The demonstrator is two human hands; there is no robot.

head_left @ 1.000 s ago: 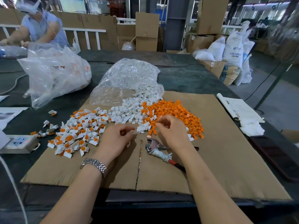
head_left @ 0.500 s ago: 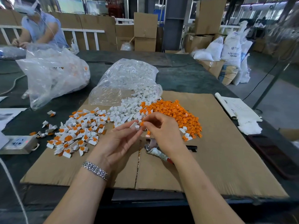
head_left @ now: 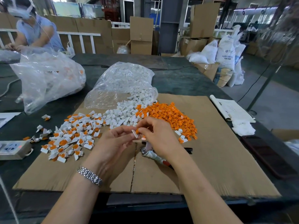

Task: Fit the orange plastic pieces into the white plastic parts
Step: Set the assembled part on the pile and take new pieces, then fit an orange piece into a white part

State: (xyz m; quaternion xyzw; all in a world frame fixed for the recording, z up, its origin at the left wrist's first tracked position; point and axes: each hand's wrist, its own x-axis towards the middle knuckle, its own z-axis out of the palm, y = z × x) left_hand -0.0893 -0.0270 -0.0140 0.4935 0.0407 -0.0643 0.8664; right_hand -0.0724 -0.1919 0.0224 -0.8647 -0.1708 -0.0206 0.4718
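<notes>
Pliers [head_left: 153, 155] lie on a cardboard sheet [head_left: 218, 159] covering the dark counter [head_left: 186, 81], with a power strip [head_left: 13, 148] left and folded papers [head_left: 233, 110] right.

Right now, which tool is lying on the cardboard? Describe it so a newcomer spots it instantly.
Start at the brown cardboard sheet on the dark table. Near its centre seam, partly under the right hand, lie pliers. It is the only metal thing there, with taped, red-tipped handles, unlike the small plastic parts around.
</notes>
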